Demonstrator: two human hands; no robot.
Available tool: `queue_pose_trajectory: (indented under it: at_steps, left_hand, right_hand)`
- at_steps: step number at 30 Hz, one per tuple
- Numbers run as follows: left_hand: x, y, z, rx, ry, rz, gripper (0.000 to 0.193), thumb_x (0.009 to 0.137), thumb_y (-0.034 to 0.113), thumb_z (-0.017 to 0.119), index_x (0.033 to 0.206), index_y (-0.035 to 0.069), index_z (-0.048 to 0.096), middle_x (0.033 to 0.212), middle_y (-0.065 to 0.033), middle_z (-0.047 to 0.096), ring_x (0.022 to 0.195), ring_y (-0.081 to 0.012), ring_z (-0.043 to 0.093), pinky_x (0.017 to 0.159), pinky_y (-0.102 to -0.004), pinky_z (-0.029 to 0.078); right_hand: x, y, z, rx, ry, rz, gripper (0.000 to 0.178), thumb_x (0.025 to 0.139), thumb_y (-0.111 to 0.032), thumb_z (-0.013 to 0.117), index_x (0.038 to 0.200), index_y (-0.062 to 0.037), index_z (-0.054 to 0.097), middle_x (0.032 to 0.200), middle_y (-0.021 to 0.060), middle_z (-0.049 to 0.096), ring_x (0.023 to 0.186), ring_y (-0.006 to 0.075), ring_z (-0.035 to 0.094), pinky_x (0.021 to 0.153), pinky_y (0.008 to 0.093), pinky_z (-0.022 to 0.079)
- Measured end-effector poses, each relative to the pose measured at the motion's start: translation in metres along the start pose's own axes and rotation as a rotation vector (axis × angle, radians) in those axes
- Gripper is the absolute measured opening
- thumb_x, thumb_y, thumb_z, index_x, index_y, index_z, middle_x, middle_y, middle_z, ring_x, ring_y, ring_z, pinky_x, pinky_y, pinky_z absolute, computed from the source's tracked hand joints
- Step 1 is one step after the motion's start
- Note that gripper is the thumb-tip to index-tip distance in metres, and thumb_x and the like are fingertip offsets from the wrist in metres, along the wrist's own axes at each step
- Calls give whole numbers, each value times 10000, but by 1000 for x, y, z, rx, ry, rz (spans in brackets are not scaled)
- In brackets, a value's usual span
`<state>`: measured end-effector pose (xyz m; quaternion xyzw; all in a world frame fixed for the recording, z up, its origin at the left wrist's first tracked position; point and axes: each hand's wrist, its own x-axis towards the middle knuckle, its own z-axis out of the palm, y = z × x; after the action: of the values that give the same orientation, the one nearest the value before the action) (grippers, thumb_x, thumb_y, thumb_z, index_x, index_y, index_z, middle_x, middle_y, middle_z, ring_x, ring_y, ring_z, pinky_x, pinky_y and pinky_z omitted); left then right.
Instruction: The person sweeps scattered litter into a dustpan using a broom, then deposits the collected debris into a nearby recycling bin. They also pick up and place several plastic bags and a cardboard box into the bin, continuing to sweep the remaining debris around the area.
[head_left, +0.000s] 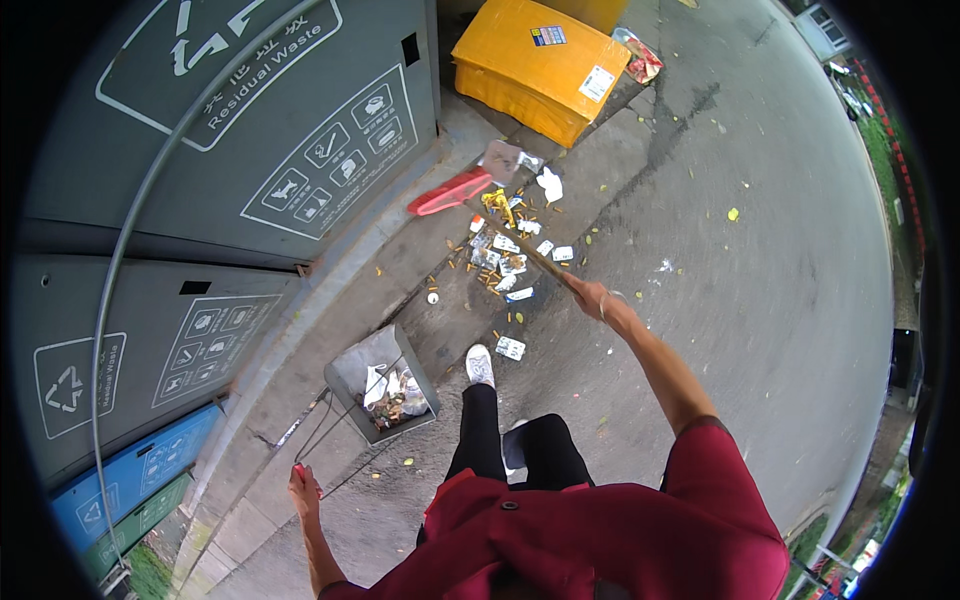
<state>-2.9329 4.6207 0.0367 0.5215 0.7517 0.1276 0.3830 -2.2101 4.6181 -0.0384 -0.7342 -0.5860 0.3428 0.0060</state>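
Note:
My right hand is closed round the wooden stick of a broom, whose red head rests on the pavement by the kerb. Beside and below that head lies a scattered pile of litter: cigarette butts, flattened packs, a yellow wrapper and a white tissue. At lower left my left hand grips the red end of a long, thin metal handle. It leads to a grey box-shaped dustpan standing on the ground, with bags and small litter inside. A flattened pack lies near my shoe, apart from the pile.
Tall grey waste bins line the left side, with blue and green ones nearer me. A metal rail curves before them. A yellow box stands far ahead, beside a red and clear bag. Pavement extends right.

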Motion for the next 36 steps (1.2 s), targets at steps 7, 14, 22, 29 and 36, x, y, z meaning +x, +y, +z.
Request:
queue_pose_trajectory:
  at_steps: [7,14,22,29,36]
  left_hand:
    - [11,87,54,-4,-26,22,204,901,164,504,751,34,459,501,-33,459,390,-105,453,355,-267,368]
    - [-7,156,104,100,31,150,173,898,159,515,775,45,468,500,-29,446,400,-97,452,359,-267,364]
    - [-71,225,143,370,110,115,185,903,174,511,799,28,462,516,-82,463,416,-165,489,395,-311,387]
    - [-86,238,177,317,-69,76,155,901,167,510,859,22,477,547,-87,485,448,-156,496,418,-306,407]
    - [-87,156,220,516,-130,143,303,879,197,534,1088,-21,510,775,-230,597,712,-383,599,612,-408,477]
  right_hand:
    - [-100,33,-80,77,63,11,639,819,-47,501,1388,-195,251,724,239,595,659,414,594,588,489,463]
    - [53,181,-114,26,96,129,542,856,-120,469,1359,-165,273,768,249,608,739,438,598,636,509,468]
    - [-25,191,-142,406,-197,193,533,881,-170,477,1368,-110,266,666,212,585,494,313,588,473,431,476]
    - [-166,266,-160,348,-53,148,576,864,-103,490,1392,-124,261,870,260,606,728,392,612,627,438,487]
    - [-39,344,-155,567,52,426,453,825,-92,455,1261,-30,349,744,202,584,590,310,597,526,409,478]
